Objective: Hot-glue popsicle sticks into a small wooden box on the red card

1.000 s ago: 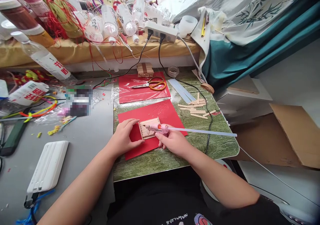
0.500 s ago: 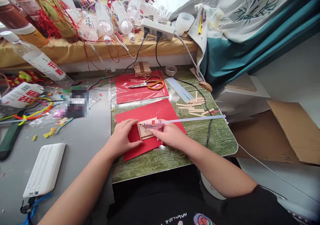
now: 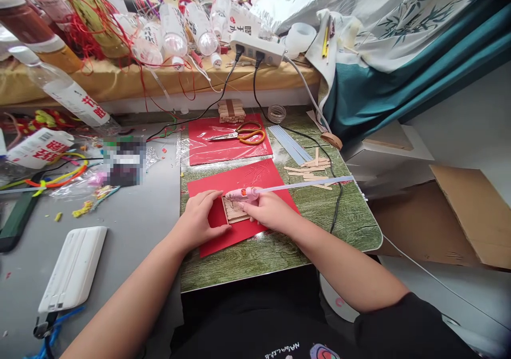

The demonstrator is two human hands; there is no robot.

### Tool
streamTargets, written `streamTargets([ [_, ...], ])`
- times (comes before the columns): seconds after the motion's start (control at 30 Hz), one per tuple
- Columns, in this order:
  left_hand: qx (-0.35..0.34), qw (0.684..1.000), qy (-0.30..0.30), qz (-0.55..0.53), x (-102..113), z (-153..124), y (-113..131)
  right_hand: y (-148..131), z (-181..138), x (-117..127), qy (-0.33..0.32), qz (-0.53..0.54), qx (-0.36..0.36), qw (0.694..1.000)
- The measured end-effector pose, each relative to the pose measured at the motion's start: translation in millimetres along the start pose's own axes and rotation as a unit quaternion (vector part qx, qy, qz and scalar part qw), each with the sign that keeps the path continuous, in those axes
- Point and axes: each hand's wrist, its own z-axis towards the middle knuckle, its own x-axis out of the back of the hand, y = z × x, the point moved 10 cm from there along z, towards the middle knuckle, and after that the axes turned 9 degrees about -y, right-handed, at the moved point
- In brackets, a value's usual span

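Note:
A small panel of pale wooden craft sticks (image 3: 237,214) lies on a red sheet (image 3: 215,244). My left hand (image 3: 200,216) steadies the panel's left side, with the fingertips at its far corner and the thumb at its near corner. In my right hand (image 3: 268,208) is a pink glue gun (image 3: 241,193), tilted over the panel. Its nozzle points left, close to the far left corner; whether it touches the wood I cannot tell. A long clear glue stick (image 3: 307,184) juts from the gun's rear to the right.
Beyond the sheet, scissors (image 3: 249,134) rest on wrapped red paper (image 3: 199,154). Loose craft sticks (image 3: 315,173), spare glue sticks (image 3: 290,145) and a black cable (image 3: 337,207) lie to the right. A white power bank (image 3: 75,268) sits left; a power strip (image 3: 259,49) tops the back ledge.
The glue gun's nozzle has shifted slightly, toward the panel's far left corner. My left hand keeps its place on the panel. The whole view has moved a little.

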Motion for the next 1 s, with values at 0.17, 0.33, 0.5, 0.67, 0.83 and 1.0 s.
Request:
streamTargets([
  [0.17,0.002,1.0,-0.006,0.006,-2.0,0.8,-0.3,-4.3,-2.0,1.8,0.004,-0.025,-0.003,1.0],
  [0.33,-0.004,1.0,-0.006,0.011,-1.6,0.8,0.8,-10.1,-2.1,2.4,0.005,-0.027,0.026,0.999],
  [0.5,-0.007,1.0,-0.005,0.011,-1.3,0.6,0.6,-9.7,-1.2,3.4,0.011,-0.029,0.04,0.999],
  [0.67,-0.009,1.0,0.001,0.014,-0.7,0.9,0.5,-12.8,-1.1,1.7,0.002,-0.029,0.051,0.998],
  [0.83,-0.011,1.0,0.001,0.01,-0.3,1.1,0.8,-11.4,-2.4,2.7,0.011,-0.033,0.027,0.999],
  [1.0,-0.009,1.0,0.002,0.002,-0.2,1.1,0.5,-11.2,-4.7,1.2,0.0,-0.041,-0.004,0.999],
])
